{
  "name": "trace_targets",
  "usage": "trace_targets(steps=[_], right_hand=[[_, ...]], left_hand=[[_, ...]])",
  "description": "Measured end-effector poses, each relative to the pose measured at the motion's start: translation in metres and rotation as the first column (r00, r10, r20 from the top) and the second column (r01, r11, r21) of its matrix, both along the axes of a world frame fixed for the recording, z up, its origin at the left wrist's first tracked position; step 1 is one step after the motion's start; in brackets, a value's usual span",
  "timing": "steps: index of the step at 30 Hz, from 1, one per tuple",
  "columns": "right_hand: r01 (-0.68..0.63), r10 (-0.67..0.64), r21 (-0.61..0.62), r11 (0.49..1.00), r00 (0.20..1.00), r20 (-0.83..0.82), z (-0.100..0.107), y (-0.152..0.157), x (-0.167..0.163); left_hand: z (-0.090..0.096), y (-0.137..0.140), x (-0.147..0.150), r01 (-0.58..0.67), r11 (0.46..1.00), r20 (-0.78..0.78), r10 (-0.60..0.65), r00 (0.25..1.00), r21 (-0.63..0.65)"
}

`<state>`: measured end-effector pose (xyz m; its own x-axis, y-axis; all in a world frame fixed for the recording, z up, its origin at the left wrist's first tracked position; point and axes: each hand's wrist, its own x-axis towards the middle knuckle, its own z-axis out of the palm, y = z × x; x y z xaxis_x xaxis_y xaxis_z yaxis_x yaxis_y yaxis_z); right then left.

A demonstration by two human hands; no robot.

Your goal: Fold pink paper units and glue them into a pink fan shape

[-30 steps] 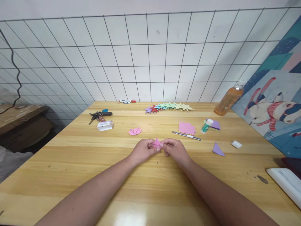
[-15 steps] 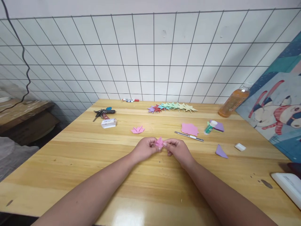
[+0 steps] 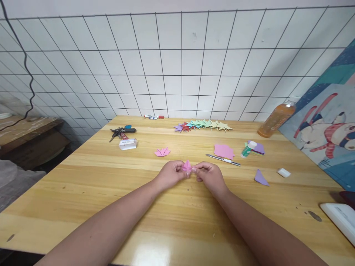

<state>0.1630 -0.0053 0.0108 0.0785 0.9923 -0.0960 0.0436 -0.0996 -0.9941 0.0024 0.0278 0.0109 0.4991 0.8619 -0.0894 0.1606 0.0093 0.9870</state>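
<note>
Between my two hands, above the middle of the wooden table (image 3: pixel 116 207), is a small pink folded paper piece (image 3: pixel 187 166) with a point standing up. My left hand (image 3: pixel 172 175) pinches its left side between thumb and fingers. At the right side, the thumb and forefinger of my right hand (image 3: pixel 209 176) close on its edge. Just beyond my left hand lies a pink paper piece folded into several points (image 3: pixel 162 152). Past my right hand are a utility knife (image 3: pixel 223 160) and a stack of pink paper (image 3: pixel 224 151).
Along the back lie a row of colored folded paper stars (image 3: pixel 203 125) and markers (image 3: pixel 154 117). Keys (image 3: pixel 122 132) and a small white box (image 3: pixel 128 144) are at left. At right are a glue stick (image 3: pixel 249 149), purple triangle (image 3: pixel 261 178), eraser (image 3: pixel 283 172) and tilted-looking bottle (image 3: pixel 277 118).
The pink folded piece has turned slightly between my fingers, its point now more upright. Both hands keep their pinch in nearly the same place.
</note>
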Motion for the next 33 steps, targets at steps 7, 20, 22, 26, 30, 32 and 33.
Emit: trace_targets(steps=[7,20,22,26,30,32,33], right_hand=[[-0.084,0.084,-0.022,0.996,0.996,0.025,0.0078,-0.0016,0.0017],[-0.162,0.162,-0.007,0.987,0.985,0.05,0.0023,0.0004,0.0023],[-0.152,0.152,-0.01,0.988,0.988,0.031,0.0029,0.0006,0.001],[-0.139,0.139,0.003,0.99,0.99,0.01,0.0052,-0.0003,-0.0018],[-0.153,0.153,-0.013,0.988,0.987,0.045,0.007,-0.0016,-0.0018],[-0.148,0.149,-0.025,0.989,0.987,0.061,0.0066,-0.0015,-0.0013],[-0.144,0.146,-0.024,0.989,0.988,0.057,0.0061,-0.0013,-0.0009]], left_hand=[[0.0013,0.0004,-0.0017,0.035,0.999,0.008,-0.034,0.999,-0.024],[0.0025,-0.0015,-0.0012,0.05,0.996,-0.14,-0.039,0.989,0.076],[0.0024,-0.0015,-0.0009,0.078,0.993,-0.127,-0.067,0.99,0.086],[0.0026,-0.0008,-0.0009,0.093,0.994,-0.087,-0.088,0.992,0.065],[0.0022,-0.0003,-0.0022,0.096,0.994,-0.108,-0.09,0.99,0.055],[0.0025,-0.0008,-0.0024,0.121,0.991,-0.131,-0.111,0.985,0.065],[0.003,-0.0013,-0.0022,0.132,0.989,-0.137,-0.122,0.983,0.068]])
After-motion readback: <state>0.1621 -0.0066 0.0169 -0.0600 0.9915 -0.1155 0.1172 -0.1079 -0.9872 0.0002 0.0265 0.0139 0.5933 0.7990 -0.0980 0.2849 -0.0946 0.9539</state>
